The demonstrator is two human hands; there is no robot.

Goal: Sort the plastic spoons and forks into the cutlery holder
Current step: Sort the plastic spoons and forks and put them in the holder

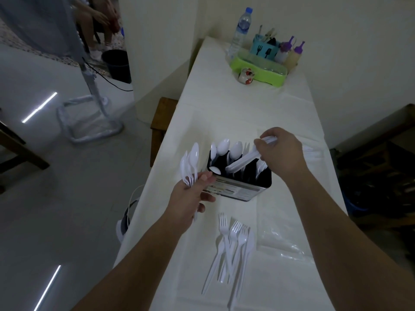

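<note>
Stretching away from the person, the long white worktop (247, 113) carries a green tray (260, 71) with bottles at its far end and, nearer, the dark cutlery holder (242, 189), which stands upright between the two hands. Several spoons already stand bowl-up in its left compartments, and a few forks show at its right side. The right hand (280, 151) hovers over the holder, its fingers curled round a bundle of white cutlery (242, 161) that slants down toward the middle compartments; whether these are spoons or forks cannot be told. The left hand (193, 198) grips a fan of spoons (190, 164) just beside the holder's left wall. A loose pile of forks (233, 239) lies on the worktop nearer the person. To do this step well, the person should probably tip the bundle upright, handles down, and let it slide into a single compartment without catching the spoons already standing.
</note>
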